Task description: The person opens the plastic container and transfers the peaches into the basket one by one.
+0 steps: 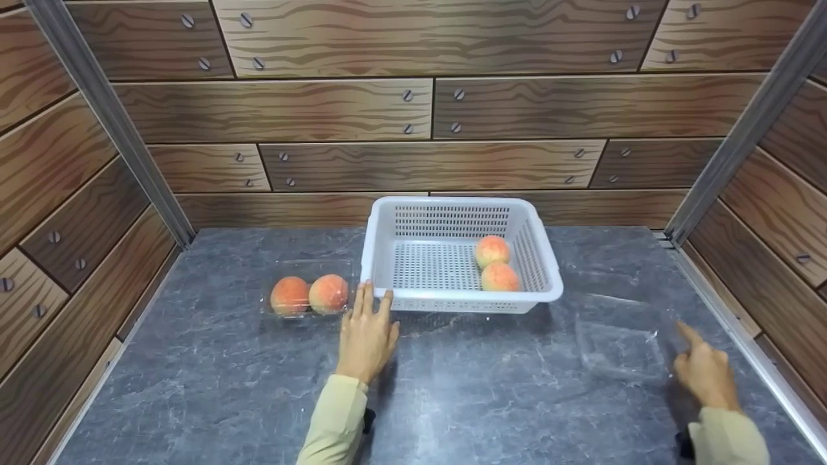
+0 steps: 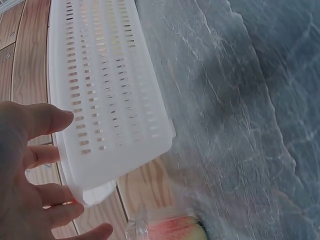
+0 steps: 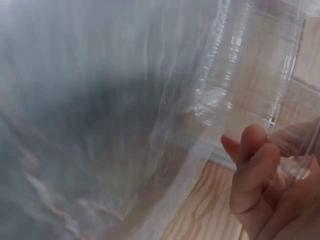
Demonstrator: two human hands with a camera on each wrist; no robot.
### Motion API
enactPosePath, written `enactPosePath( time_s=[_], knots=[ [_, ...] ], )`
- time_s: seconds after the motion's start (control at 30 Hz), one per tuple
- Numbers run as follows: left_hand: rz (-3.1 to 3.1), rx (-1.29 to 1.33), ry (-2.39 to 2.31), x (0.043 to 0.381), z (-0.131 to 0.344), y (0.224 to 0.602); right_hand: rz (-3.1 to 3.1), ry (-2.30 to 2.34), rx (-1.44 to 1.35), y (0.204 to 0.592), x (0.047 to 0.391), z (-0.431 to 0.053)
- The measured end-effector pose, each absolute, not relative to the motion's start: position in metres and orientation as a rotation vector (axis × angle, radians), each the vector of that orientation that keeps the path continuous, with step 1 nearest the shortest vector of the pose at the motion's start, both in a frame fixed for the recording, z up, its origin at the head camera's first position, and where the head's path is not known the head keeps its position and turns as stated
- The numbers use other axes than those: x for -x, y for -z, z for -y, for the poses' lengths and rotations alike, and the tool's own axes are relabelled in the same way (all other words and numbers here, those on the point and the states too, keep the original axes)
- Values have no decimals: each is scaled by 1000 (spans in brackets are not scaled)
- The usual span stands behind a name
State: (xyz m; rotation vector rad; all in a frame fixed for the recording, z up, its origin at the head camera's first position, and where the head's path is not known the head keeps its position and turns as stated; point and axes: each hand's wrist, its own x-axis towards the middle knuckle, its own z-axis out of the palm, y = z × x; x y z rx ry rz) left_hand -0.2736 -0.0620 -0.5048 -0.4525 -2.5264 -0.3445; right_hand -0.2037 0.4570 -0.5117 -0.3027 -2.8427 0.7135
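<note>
My left hand (image 1: 366,342) rests its extended fingers on the front left corner of a white plastic basket (image 1: 465,295); the thumb (image 2: 52,120) lies along the outer wall. Two peaches, one (image 1: 493,250) behind the other (image 1: 500,278), sit at the basket's right side. At the right, my right hand (image 1: 705,374) pinches the edge of a clear plastic clamshell box (image 1: 620,349) between thumb and curled fingers, with the index finger pointing out. The box's see-through walls (image 3: 240,60) stretch in front of that hand in the right wrist view.
Left of the basket stands another clear plastic box (image 1: 310,265) with two peaches (image 1: 328,294) inside, close to my left hand. Wood-patterned panels (image 1: 413,110) enclose the grey marbled table (image 1: 478,400) at the back and sides, with metal rails (image 1: 749,381) along the edges.
</note>
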Motion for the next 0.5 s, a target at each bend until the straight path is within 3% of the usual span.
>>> enactPosePath(
  time_s=[0.2, 0.5],
  knots=[
    [2530, 459, 340, 274, 60, 505, 2715, -538, 367, 504, 204, -460],
    [2534, 437, 332, 275, 58, 504, 2604, -358, 195, 502, 182, -406]
  ],
)
